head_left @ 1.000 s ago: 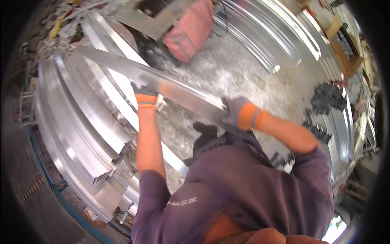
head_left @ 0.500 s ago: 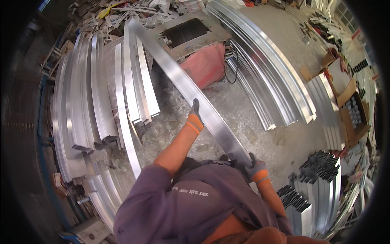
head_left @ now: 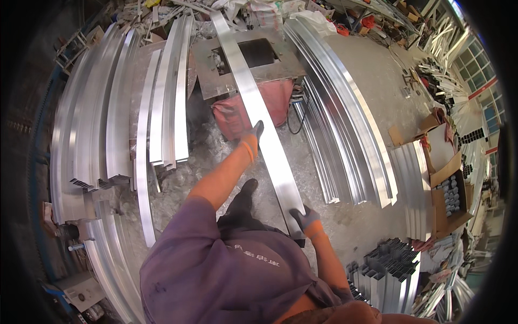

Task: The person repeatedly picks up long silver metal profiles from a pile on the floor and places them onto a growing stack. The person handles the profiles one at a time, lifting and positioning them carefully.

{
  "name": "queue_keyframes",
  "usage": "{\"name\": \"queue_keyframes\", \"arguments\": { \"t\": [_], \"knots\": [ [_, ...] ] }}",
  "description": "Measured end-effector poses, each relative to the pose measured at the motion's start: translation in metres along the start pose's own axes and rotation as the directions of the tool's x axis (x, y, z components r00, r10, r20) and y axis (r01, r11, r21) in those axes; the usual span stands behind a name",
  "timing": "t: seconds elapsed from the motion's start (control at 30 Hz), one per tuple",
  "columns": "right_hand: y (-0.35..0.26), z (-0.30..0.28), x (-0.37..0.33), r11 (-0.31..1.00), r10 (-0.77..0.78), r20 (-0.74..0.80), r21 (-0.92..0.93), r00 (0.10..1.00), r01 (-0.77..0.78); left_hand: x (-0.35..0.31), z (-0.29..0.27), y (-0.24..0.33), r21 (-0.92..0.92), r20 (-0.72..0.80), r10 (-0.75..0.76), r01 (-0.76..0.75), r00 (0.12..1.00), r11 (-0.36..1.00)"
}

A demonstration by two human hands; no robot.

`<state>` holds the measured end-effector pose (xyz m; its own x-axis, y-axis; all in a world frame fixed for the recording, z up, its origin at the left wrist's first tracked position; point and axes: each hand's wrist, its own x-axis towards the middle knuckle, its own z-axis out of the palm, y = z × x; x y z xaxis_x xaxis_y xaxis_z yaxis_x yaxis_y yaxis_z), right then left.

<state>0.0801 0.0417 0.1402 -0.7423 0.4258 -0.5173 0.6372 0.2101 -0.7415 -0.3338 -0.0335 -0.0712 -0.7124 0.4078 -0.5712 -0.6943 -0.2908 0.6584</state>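
Note:
A long, flat silver metal profile [head_left: 272,146] runs slantwise in front of me, its far end over the metal-topped machine [head_left: 208,81] and its near end by my waist. My left hand [head_left: 254,134], in a grey and orange glove, grips its left edge around the middle. Close to the near end, my right hand [head_left: 306,218], gloved alike, is closed on the right edge. Both thumbs lie on the upper face; the fingers beneath are hidden. Below the machine top hangs a red cover [head_left: 229,114], partly behind the profile.
Long profiles lie stacked at the left [head_left: 89,119] and on a rack at the right [head_left: 345,108]. Bundled black-ended profiles [head_left: 391,264] stand at the lower right. Beyond the right stack is an open cardboard box [head_left: 456,208]. Scraps and plastic sheeting litter the back.
The profile's far end has swung right, from beside the left stack to over the machine's opening. Its near end and my right hand have shifted left. Both hands keep their hold.

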Motion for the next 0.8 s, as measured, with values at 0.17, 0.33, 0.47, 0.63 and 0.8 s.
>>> {"name": "queue_keyframes", "arguments": {
  "t": [0.17, 0.33, 0.47, 0.63, 0.8],
  "knots": [
    [-0.066, 0.017, 0.131, 0.997, -0.06, 0.005, -0.043, 0.998, 0.061, 0.093, 0.03, 0.074, 0.292, -0.124, 0.196, -0.153, 0.973, 0.944],
    [-0.164, 0.043, 0.251, 0.996, -0.057, 0.007, 0.064, 0.998, 0.057, 0.142, 0.066, 0.211, 0.747, -0.275, 0.113, 0.138, 0.955, 0.651],
    [-0.184, 0.062, 0.343, 0.996, -0.073, -0.037, -0.052, 0.997, 0.071, 0.188, 0.064, 0.286, 0.72, -0.309, 0.056, 0.195, 0.949, 0.666],
    [-0.24, 0.051, 0.357, 0.989, -0.131, 0.05, -0.061, 0.99, 0.134, 0.232, 0.058, 0.312, 0.742, -0.327, 0.021, 0.243, 0.945, 0.625],
    [-0.185, 0.055, 0.346, 0.985, -0.159, 0.018, -0.058, 0.987, 0.16, 0.222, 0.052, 0.272, 0.754, -0.355, 0.117, 0.21, 0.927, 0.623]
  ]
}}
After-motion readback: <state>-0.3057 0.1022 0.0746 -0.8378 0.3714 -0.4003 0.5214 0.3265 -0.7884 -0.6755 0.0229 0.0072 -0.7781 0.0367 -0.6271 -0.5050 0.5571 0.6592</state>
